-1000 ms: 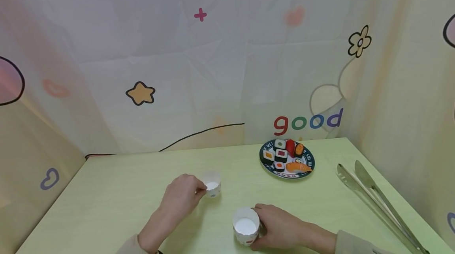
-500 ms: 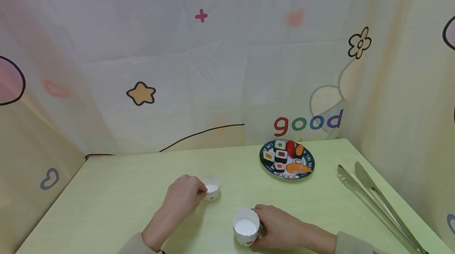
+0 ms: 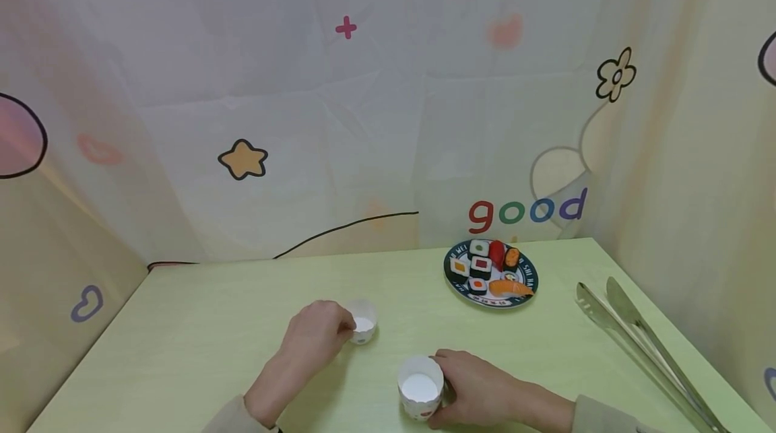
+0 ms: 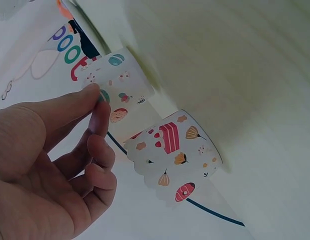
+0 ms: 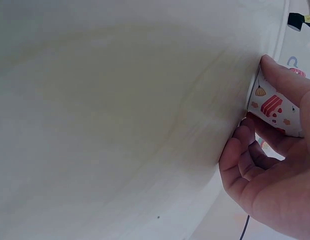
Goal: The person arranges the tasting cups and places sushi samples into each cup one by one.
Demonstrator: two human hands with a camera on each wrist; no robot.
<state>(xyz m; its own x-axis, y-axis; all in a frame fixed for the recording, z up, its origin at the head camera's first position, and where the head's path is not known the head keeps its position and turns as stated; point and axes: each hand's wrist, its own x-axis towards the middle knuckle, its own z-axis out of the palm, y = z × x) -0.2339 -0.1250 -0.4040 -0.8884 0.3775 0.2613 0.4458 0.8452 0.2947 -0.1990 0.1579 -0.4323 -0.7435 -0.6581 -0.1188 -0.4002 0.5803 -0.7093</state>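
The left hand (image 3: 319, 332) and the far cup (image 3: 364, 323) had shifted slightly toward the person in the last second, away from the plate (image 3: 530, 278), while the near cup (image 3: 420, 389) had hardly moved. Left of the plate and nearer the person, the left hand pinched the far cup's edge between thumb and forefinger, its other fingers curled. That cup was upright, printed with small pictures. The near cup, printed with a red cake, was upright on the table (image 3: 182, 339), on the person's side of the plate and a little left of it. The right hand (image 3: 475, 386) gripped its side, below the plate. Sushi pieces (image 3: 481, 267) covered the plate's middle. Tongs (image 3: 671, 367) lay right of the plate, pointing away from the person.
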